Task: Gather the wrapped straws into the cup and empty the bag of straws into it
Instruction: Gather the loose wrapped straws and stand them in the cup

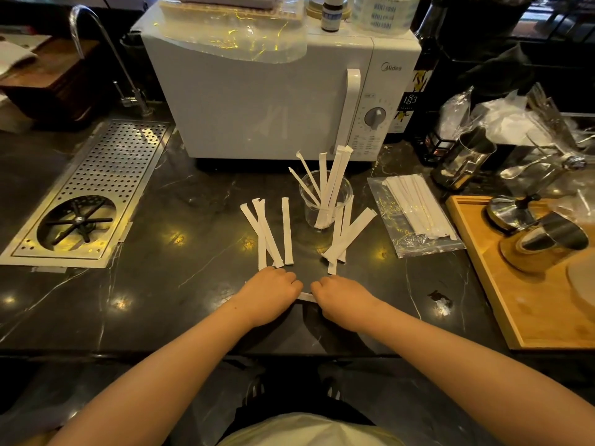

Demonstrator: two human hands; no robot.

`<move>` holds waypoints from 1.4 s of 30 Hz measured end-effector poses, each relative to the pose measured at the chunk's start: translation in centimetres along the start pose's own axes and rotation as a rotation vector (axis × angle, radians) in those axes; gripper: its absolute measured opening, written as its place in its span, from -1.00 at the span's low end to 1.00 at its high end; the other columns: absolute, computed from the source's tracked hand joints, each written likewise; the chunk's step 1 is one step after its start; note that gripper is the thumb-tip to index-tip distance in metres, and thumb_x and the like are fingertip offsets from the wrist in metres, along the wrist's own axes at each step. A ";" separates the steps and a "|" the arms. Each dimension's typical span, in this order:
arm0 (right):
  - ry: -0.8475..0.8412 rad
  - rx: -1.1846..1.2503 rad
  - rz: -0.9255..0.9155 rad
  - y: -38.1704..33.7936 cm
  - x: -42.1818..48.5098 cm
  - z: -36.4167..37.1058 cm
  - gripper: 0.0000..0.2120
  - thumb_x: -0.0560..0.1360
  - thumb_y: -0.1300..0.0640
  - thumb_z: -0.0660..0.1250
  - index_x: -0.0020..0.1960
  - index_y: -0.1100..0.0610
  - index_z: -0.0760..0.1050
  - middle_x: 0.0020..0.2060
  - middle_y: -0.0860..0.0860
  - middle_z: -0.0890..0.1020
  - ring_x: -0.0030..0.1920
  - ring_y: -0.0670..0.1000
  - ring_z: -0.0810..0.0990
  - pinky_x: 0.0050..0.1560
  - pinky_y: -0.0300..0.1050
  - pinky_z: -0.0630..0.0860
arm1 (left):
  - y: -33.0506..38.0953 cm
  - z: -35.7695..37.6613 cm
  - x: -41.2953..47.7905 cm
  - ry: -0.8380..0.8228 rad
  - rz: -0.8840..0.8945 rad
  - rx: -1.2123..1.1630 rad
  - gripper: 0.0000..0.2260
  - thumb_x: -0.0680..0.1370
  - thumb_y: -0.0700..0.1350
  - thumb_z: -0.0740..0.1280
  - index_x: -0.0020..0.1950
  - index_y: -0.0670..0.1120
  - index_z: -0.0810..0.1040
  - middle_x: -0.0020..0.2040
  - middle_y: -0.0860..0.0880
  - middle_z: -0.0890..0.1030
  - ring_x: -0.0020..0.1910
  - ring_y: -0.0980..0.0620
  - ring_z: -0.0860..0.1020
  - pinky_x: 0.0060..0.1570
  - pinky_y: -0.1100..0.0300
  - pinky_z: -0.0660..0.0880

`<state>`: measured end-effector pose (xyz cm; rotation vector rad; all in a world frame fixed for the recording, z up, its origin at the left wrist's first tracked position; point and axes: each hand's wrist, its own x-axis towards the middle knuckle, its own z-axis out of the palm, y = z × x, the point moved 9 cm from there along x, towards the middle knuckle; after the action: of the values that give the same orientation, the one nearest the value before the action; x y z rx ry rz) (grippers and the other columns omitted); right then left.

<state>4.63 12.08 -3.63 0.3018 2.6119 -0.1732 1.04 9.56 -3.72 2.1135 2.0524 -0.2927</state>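
Wrapped straws (271, 233), light and flimsy, lie loose on the dark worktop (161, 284) either side of the glass cup (325, 201), as the left hand (273, 284) and right hand (338, 289), fingers curled, pinch one straw (306, 296) between them, best gripped mid-length.

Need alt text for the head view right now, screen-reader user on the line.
Both hands, left hand and right hand, pinch one wrapped straw on a dark counter. Beyond them a glass cup holds several straws, loose straws lie either side, and a straw bag lies right.
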 end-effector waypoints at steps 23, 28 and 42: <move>0.138 0.547 0.017 3.7 0.0 -4.2 -0.84 0.58 0.17 0.09 0.04 0.22 0.39 -0.16 0.10 0.47 -0.19 0.05 0.43 -0.17 -0.09 0.35 | -5.8 -11.6 -2.9 0.733 -0.310 -0.122 -0.30 0.14 -0.04 0.56 0.22 -0.07 0.37 0.17 -0.20 0.55 0.22 -0.08 0.40 0.14 -0.08 0.40; 0.127 1.193 -0.021 3.4 -0.7 -5.8 -0.84 0.55 0.12 0.15 -0.19 -0.01 0.41 -0.28 -0.05 0.53 -0.21 -0.09 0.49 -0.05 -0.22 0.42 | -10.1 -11.5 -6.4 0.961 -0.674 -1.091 -0.27 0.33 -0.08 0.46 0.39 -0.05 0.15 0.34 -0.02 0.25 0.26 0.10 0.30 0.18 0.23 0.30; -0.149 1.565 -0.174 -2.2 -0.8 -3.8 -0.76 0.60 0.15 0.01 -0.15 0.09 0.40 -0.32 0.00 0.56 -0.28 -0.05 0.60 -0.09 -0.14 0.57 | -4.5 -5.4 -1.3 0.423 -0.537 -1.852 -0.75 0.52 -0.04 0.20 -0.26 -0.10 0.56 -0.40 0.00 0.66 -0.33 0.08 0.62 -0.16 0.20 0.57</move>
<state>2.98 10.52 0.20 0.5012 1.7794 -2.1371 -3.45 9.84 1.93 0.4480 1.5628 1.4592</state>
